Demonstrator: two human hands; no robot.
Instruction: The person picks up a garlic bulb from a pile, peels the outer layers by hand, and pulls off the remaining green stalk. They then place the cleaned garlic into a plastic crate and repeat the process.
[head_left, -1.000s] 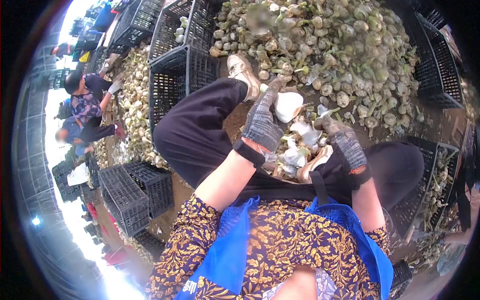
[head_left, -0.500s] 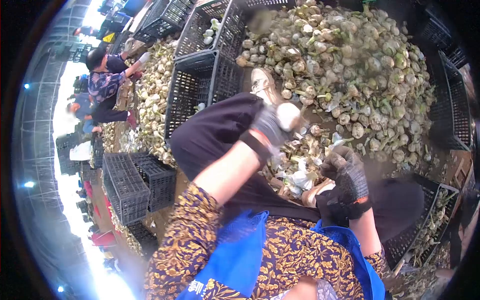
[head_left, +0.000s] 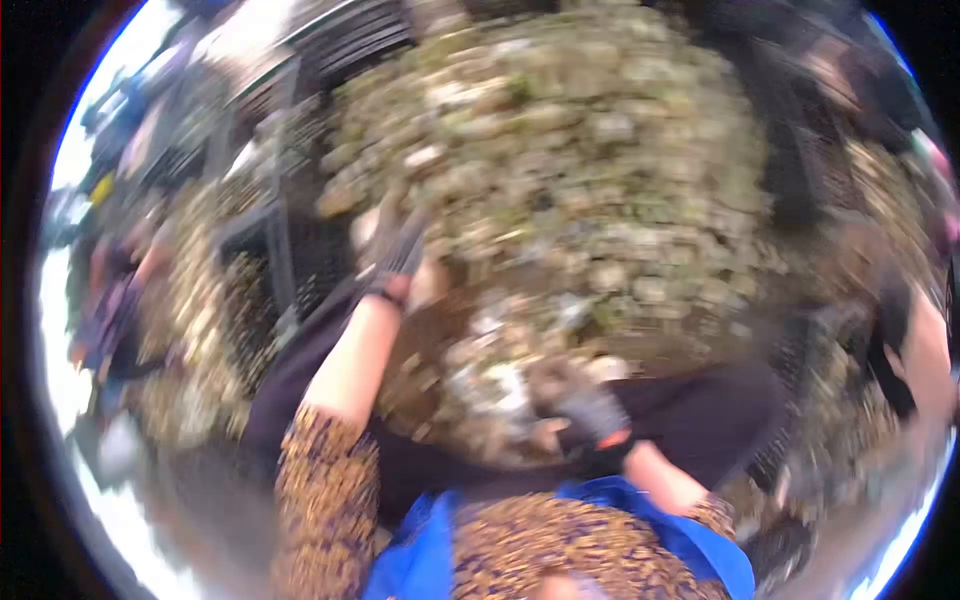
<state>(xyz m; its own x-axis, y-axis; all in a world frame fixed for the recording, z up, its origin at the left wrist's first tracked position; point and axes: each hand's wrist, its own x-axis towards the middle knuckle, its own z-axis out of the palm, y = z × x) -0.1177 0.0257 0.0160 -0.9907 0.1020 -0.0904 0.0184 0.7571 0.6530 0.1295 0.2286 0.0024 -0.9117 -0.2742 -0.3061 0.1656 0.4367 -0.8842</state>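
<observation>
left hand (head_left: 400, 262) in a knit glove stretches toward the lumpy bulb heap (head_left: 560, 170); right hand (head_left: 585, 412), gloved, looks curled; grips too blurred to tell.

Picture is very blurred. Big heap of pale bulbs (head_left: 560, 150) fills the top and middle. Dark plastic crates (head_left: 290, 250) stand at left of heap, more dark crates (head_left: 790, 170) at right side. Other workers (head_left: 110, 300) show at far left, w/ no detail readable.
</observation>
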